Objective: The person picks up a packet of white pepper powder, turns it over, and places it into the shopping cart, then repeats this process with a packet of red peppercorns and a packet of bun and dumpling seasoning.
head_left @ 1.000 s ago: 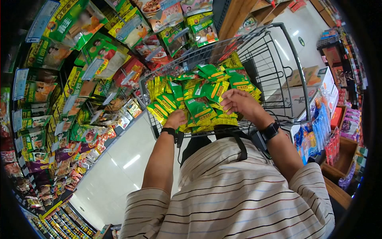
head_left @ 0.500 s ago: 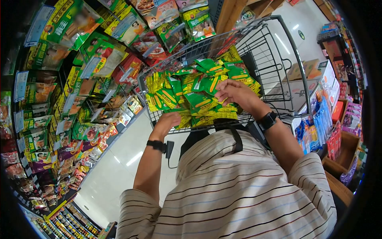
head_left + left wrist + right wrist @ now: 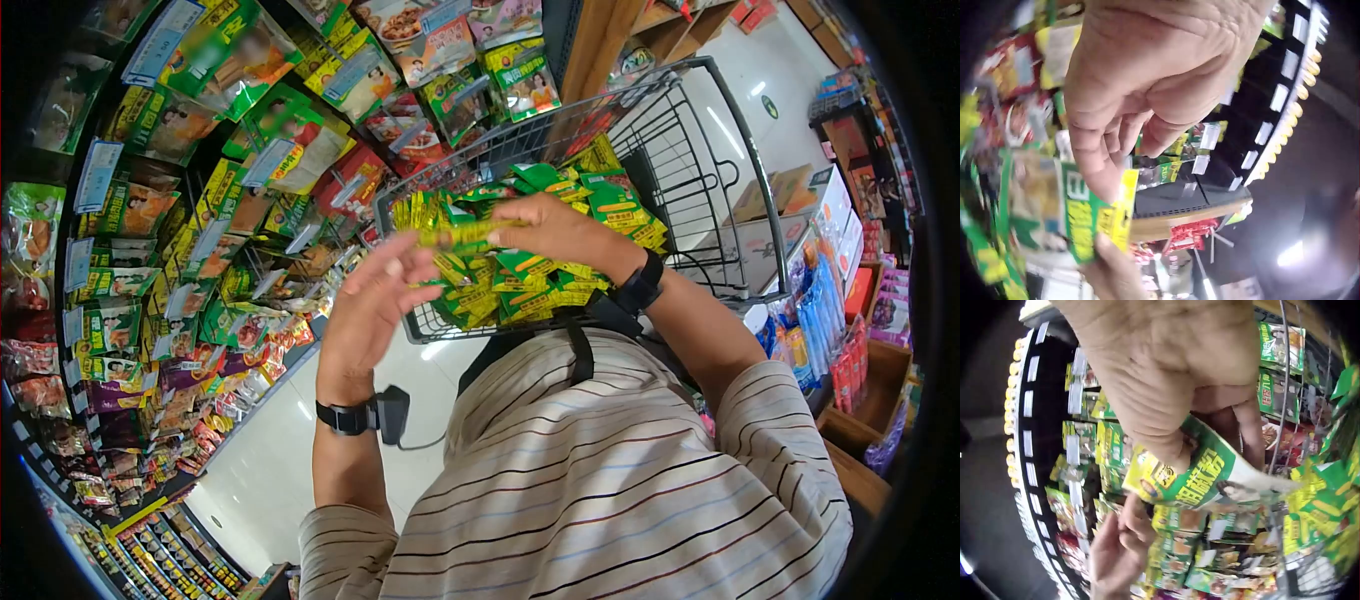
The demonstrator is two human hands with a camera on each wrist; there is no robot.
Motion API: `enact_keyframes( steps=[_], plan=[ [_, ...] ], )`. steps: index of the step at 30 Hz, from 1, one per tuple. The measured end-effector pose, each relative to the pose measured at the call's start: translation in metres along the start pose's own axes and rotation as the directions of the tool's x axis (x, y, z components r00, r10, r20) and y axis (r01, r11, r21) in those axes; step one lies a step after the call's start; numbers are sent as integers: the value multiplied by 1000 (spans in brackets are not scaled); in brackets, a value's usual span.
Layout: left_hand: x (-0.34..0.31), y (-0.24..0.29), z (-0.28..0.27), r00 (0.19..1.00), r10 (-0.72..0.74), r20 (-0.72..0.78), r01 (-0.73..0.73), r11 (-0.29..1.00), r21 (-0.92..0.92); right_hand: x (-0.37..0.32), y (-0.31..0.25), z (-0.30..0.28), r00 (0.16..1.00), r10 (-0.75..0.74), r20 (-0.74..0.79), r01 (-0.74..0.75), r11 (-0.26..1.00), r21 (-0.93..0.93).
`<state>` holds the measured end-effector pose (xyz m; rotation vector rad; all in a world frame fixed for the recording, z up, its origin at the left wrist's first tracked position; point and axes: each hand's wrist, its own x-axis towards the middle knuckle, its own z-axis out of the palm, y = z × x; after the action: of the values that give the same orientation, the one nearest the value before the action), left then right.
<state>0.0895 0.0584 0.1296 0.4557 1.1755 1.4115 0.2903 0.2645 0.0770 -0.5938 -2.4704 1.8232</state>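
My right hand (image 3: 555,228) grips a green-and-yellow pepper powder packet (image 3: 1207,472) over the cart, thumb on its printed face. In the head view this packet (image 3: 455,235) appears edge-on. My left hand (image 3: 372,300) is raised at the packet's left end, its fingers spread and blurred. The left wrist view shows a finger of that hand (image 3: 1160,69) right at the packet's yellow top strip. Below lies a heap of similar green-and-yellow packets (image 3: 525,300) in the wire shopping cart (image 3: 680,180).
Hanging packets (image 3: 130,215) with price tags (image 3: 97,175) fill the shelf rack on the left. A wooden post (image 3: 595,50) stands beyond the cart. Cartons (image 3: 815,215) and blue-wrapped goods (image 3: 815,290) are at the right. Pale tiled floor (image 3: 290,480) shows below.
My right hand has lifted a packet from the heap and moved left with it. The left hand has left the cart's near edge and risen toward the packet, fingers spreading.
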Motion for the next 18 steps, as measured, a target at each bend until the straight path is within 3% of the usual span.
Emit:
enact_keyframes(
  steps=[1, 2, 5, 6, 7, 9, 10, 14, 17, 18],
  plan=[
    [5, 8, 0, 997, 69, -29, -68, 997, 48, 1, -7, 1, 990, -43, -131, 72, 972, 225],
    [12, 12, -2, 975, 182, -130, -148, 960, 237, 4, -15, -8, 995, -11, -100, 35, 967, 252],
    [28, 14, -16, 922, 386, -33, -268, 696, 667, 6, -57, -38, 998, 62, -14, -54, 936, 347],
    [24, 22, 0, 954, 299, -35, -237, 817, 526, 6, -66, -43, 996, 86, 14, -84, 920, 383],
    [25, 22, 1, 967, 255, 21, -237, 859, 454, 7, -69, -47, 996, 85, -6, -76, 916, 395],
    [28, 18, 3, 980, 184, 76, -199, 912, 359, 11, -74, -53, 996, 83, -44, -57, 907, 417],
    [27, 20, 9, 986, 158, 56, -167, 899, 405, 9, -83, -53, 999, 20, -46, 5, 878, 479],
    [32, 18, 20, 982, 188, 38, -190, 938, 289, 20, -75, -64, 990, 100, -98, -52, 914, 403],
    [35, 19, 21, 975, 221, -1, -212, 936, 283, 16, -89, -59, 996, 10, -92, 51, 772, 634],
    [35, 20, 23, 972, 236, -14, -223, 936, 272, 16, -90, -60, 997, 23, -70, 26, 774, 632]
  ],
)
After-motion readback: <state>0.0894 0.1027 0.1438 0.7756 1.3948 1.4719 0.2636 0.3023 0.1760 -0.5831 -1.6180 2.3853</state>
